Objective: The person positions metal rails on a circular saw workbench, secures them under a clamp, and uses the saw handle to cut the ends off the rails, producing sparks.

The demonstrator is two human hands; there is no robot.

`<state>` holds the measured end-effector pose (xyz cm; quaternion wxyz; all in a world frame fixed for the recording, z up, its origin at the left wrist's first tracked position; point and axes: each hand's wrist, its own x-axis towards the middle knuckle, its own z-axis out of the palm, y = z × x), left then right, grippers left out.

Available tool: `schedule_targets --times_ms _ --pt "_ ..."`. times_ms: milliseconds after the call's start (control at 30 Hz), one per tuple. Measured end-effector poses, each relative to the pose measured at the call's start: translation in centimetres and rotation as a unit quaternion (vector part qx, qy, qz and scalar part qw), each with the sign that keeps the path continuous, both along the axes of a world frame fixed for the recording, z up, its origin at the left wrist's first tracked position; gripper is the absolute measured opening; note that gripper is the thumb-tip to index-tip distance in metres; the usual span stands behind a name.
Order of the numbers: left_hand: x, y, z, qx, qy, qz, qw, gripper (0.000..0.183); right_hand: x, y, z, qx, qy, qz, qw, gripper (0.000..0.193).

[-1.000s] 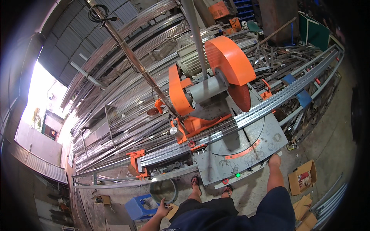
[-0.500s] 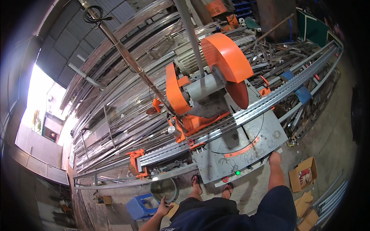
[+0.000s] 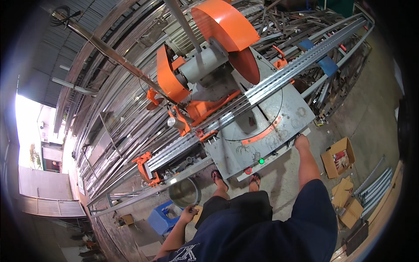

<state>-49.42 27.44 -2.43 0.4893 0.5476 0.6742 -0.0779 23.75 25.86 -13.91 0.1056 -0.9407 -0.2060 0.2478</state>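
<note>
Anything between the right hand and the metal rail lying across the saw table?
Nothing visible. The right hand rests on the near edge of the grey saw table; only bare table surface lies between it and the long metal rail under the raised orange-guarded blade.

Saw blade (image 3: 244, 65) overhangs metal rails (image 3: 262, 89); table front (image 3: 279, 118) open.

Open brown carton (image 3: 338, 157) on floor — flattened cardboard (image 3: 348, 201) beside.
</note>
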Motion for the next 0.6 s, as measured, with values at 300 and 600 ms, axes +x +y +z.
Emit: schedule_targets --times_ms 300,600 --pt "0.0 -1.3 -2.3 -0.040 -0.025 0.023 0.999 0.060 -13.6 -1.0 8.8 0.267 0.155 0.189 0.932 0.025" --pt "1.8 -0.3 -1.3 -0.019 -0.084 0.107 0.991 0.053 -16.0 14.2 9.5 0.270 -0.145 0.182 0.934 0.029"
